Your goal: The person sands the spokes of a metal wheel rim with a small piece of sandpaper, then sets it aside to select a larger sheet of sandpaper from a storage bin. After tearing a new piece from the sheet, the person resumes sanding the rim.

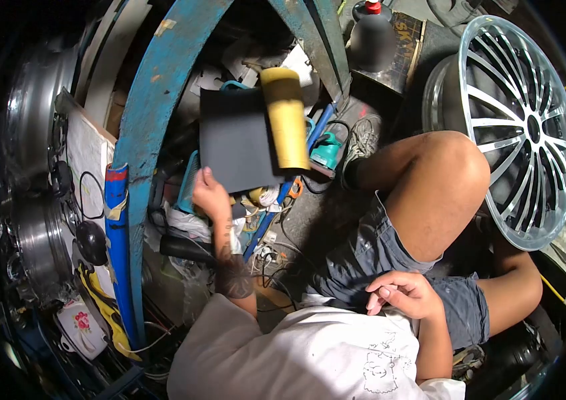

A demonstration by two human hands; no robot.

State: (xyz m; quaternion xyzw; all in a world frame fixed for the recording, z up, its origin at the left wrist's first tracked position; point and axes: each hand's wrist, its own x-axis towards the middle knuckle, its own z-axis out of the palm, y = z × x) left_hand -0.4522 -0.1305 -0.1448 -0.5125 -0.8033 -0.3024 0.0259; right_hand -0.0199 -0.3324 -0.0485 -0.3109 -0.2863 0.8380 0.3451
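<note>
My left hand [210, 194] pinches the lower left corner of a dark sheet of sandpaper [237, 137]. The sheet's right part is curled into a roll that shows a yellow backing [285, 120]. It is held up over a pile of tools and scraps. Low in my lap, my right hand [406, 295] rests on my grey shorts, its fingers loosely curled with the thumb against them and nothing visible in them. A silver and black car wheel rim [521, 133] leans upright beyond my raised knee. Near my shoe lies a teal power sander [325, 152].
A blue-painted steel frame [156, 100] arches up on the left, with a blue tube [116, 227] alongside. More metal rims [41, 230] stand at far left. A dark bottle [372, 43] with a red cap sits on a box at the back. Cables [266, 257] tangle on the floor.
</note>
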